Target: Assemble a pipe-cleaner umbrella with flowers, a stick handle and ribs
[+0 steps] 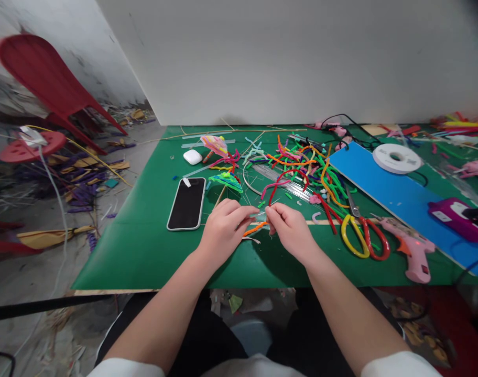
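My right hand [292,228] is closed in a pinch on a red pipe cleaner [271,196], which rises from the fingertips and curves to the right. Close beside it, my left hand [224,224] has its thumb and fingers pressed together; what they hold, if anything, is too small to make out. Under the hands lie an orange pipe cleaner [257,229] and a thin pale strip [251,240]. Just beyond my left hand is a green and blue pipe-cleaner piece [227,181] on a stick. Behind it sits a pink and yellow one [215,145].
A phone [187,204] and a white earbud case [192,157] lie left. Tangled pipe cleaners [333,180] cover the middle back. Scissors [360,235], a pink glue gun [412,246], a blue board [380,183], a ribbon roll [398,158] and a purple power strip [459,219] are right.
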A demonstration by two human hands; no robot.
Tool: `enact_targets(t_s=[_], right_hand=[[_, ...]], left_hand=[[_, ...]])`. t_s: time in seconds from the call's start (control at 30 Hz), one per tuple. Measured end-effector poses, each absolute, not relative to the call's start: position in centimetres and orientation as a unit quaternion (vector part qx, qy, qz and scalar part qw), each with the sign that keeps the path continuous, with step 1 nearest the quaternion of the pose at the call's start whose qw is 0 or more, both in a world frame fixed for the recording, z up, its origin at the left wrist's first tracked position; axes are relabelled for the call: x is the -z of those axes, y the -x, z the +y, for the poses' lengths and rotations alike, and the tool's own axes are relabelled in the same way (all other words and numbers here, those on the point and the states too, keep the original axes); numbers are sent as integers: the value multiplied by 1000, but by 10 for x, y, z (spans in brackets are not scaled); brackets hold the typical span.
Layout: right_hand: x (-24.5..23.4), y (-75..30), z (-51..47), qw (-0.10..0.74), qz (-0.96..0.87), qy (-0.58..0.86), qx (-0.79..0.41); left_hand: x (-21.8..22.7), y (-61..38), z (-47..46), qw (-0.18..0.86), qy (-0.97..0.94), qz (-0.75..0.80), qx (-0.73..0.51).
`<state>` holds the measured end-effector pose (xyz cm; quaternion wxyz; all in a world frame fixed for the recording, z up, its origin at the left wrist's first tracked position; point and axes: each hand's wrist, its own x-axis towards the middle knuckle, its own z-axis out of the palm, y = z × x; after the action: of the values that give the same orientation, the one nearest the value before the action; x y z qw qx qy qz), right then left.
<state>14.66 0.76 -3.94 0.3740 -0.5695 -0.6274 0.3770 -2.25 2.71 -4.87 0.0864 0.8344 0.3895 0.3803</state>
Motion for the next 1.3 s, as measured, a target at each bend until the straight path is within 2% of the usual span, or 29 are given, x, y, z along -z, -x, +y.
enact_targets(t_s=[0.17,0.27,0.4,0.57,0.7,0.8,1.03,1.1,1.3], right_hand=[[43,-147,10,376,-589,538,-472],[44,-147,10,376,-557,500,-546],[44,-144,9,398,-495,462,-620],[48,-134,7,438,-474,474,-600],[50,-131,5,435,-488,473,-591],[51,-133,4,453,-538,487,-517],[56,-137,4,483,-748,442,-112],[57,-139,3,498,-756,420,-62],[52,-143,1,513,-766,388,-19]], left_hand=[[50,24,26,83,-845,358,-388],[49,22,24,117,-833,356,-407],[48,16,22,277,-752,402,-442],[47,8,22,547,-547,439,-457],[46,5,22,637,-442,436,-457],[47,4,21,693,-362,417,-464],[51,3,21,772,-257,366,-452],[52,3,20,780,-253,358,-446],[51,7,20,811,-269,333,-398]])
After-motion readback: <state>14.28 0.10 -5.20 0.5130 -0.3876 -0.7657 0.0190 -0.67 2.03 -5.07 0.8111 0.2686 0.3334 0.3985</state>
